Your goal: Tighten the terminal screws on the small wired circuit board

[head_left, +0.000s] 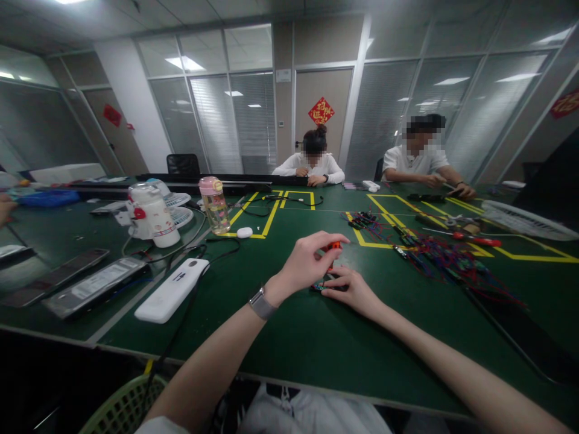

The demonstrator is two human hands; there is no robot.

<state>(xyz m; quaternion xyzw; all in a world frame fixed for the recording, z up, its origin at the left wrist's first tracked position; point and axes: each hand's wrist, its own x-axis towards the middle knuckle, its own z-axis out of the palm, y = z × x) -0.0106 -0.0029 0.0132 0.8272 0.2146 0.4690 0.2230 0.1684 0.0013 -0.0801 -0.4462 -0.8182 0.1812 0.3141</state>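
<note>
My left hand [307, 260] is raised a little over the green table [289, 337], its fingertips pinched on the orange handle of a small screwdriver [333, 246] that points down. Right below, my right hand [350, 288] lies on the table and presses on a small dark circuit board [322, 287], which shows only at its left edge under the fingers. A grey watch [262, 303] sits on my left wrist.
A heap of boards with red and blue wires [434, 256] lies to the right, with a red-handled screwdriver [474, 239] behind it. On the left are a white power bank [172, 289], phones [97, 284], a pink-capped bottle [214, 205] and a white jug [154, 216]. Two people sit across the table.
</note>
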